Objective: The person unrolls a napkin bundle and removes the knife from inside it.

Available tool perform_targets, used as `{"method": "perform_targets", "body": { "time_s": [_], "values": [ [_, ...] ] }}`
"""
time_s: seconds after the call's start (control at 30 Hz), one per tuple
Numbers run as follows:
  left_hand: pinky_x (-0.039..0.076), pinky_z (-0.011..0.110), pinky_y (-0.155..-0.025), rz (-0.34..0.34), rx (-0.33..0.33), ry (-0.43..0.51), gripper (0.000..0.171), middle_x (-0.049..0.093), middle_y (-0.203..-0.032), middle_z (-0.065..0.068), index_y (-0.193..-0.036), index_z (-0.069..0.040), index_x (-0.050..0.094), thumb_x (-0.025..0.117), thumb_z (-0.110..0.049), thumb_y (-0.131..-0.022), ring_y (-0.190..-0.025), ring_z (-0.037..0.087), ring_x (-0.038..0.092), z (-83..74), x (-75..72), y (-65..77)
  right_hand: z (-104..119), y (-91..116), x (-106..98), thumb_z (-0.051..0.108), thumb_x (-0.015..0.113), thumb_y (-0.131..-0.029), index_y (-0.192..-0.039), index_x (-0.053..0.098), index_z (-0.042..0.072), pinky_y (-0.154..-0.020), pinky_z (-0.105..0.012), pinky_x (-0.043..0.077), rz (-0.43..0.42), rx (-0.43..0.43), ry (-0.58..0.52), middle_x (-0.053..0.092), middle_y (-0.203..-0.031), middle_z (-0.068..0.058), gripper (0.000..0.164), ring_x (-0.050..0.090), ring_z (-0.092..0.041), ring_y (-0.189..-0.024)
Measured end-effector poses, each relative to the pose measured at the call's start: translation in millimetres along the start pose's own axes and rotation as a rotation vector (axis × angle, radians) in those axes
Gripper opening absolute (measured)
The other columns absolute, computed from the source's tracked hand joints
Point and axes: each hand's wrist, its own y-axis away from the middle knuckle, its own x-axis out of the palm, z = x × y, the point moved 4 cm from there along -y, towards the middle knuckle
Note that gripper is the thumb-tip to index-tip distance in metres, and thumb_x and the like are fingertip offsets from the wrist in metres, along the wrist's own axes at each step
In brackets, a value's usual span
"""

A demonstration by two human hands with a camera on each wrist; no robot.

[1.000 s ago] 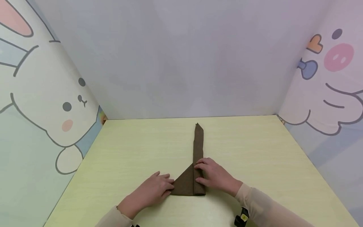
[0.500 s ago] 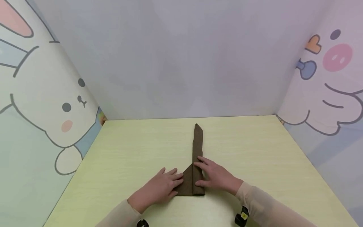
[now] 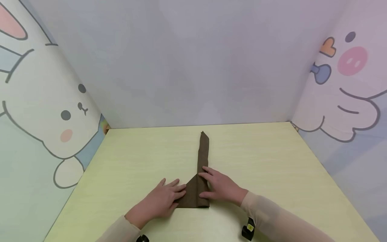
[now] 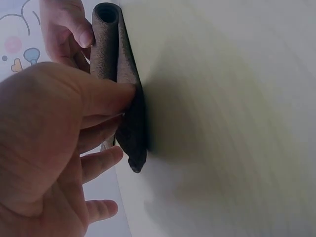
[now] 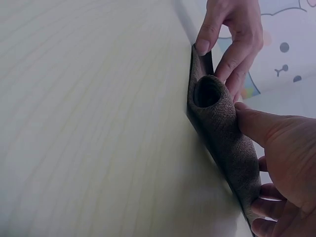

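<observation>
A brown cloth (image 3: 202, 185), partly rolled up, lies on the table. Its roll runs away from me into a long narrow end (image 3: 204, 148), while a flat triangular flap (image 3: 190, 197) spreads to the left. Fingers spread, my left hand (image 3: 161, 201) rests on that flap, thumb near its front edge. My right hand (image 3: 222, 189) lies over the roll from the right, with the thumb and extended fingertips on top. In the right wrist view the hollow near end of the roll (image 5: 224, 116) faces the camera. The left wrist view shows the left thumb (image 4: 111, 96) against the cloth's edge.
The pale yellow wooden table (image 3: 257, 154) reaches back to a plain light wall (image 3: 193, 67). Side panels with a cartoon rabbit (image 3: 45, 111) and a cartoon pig (image 3: 356, 84) border it. A black wrist device (image 3: 248, 229) sits under the right sleeve.
My left hand has slid right, farther onto the triangular flap, its fingers spreading. The right hand stays on the roll, fingers slightly more extended. The whole view has shifted a little.
</observation>
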Motion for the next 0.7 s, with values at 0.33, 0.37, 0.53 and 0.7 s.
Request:
{"method": "perform_targets", "body": {
  "time_s": [0.33, 0.37, 0.53, 0.7],
  "values": [
    [0.034, 0.066, -0.096, -0.039, -0.061, 0.133, 0.042, 0.05, -0.143, -0.002, -0.129, -0.016, 0.064, 0.067, -0.026, -0.088, -0.135, 0.028, 0.04, 22.6, 2.5, 23.0, 19.3, -26.3, 8.5, 0.06, 0.061, -0.086, -0.142, 0.048, 0.012, -0.101, -0.038, 0.042, 0.022, -0.031, 0.022, 0.034, -0.151, -0.013, 0.075, 0.041, -0.025, -0.134],
    [0.034, 0.066, -0.096, -0.039, -0.067, 0.146, 0.041, 0.05, -0.143, -0.002, -0.128, -0.016, 0.065, 0.067, -0.025, -0.088, -0.135, 0.029, 0.04, 25.0, 2.6, 24.3, 20.6, -29.0, 9.1, 0.06, 0.061, -0.086, -0.142, 0.047, 0.012, -0.102, -0.038, 0.041, 0.023, -0.032, 0.026, 0.034, -0.151, -0.013, 0.075, 0.04, -0.025, -0.135],
    [0.032, 0.067, -0.097, -0.04, -0.097, 0.192, 0.041, 0.051, -0.142, -0.001, -0.127, -0.014, 0.066, 0.068, -0.022, -0.087, -0.135, 0.03, 0.04, 35.9, 4.3, 31.6, 28.0, -41.8, 12.3, 0.059, 0.061, -0.086, -0.142, 0.048, 0.012, -0.102, -0.037, 0.041, 0.03, -0.039, 0.036, 0.035, -0.151, -0.013, 0.074, 0.04, -0.025, -0.135],
    [0.033, 0.068, -0.095, -0.045, -0.125, 0.211, 0.039, 0.053, -0.14, 0.0, -0.124, -0.014, 0.068, 0.069, -0.022, -0.086, -0.133, 0.03, 0.043, 42.9, 5.3, 42.3, 36.2, -52.0, 17.8, 0.061, 0.058, -0.087, -0.142, 0.048, 0.011, -0.103, -0.035, 0.04, 0.035, -0.081, 0.078, 0.037, -0.15, -0.015, 0.075, 0.042, -0.025, -0.133]
  ]
}}
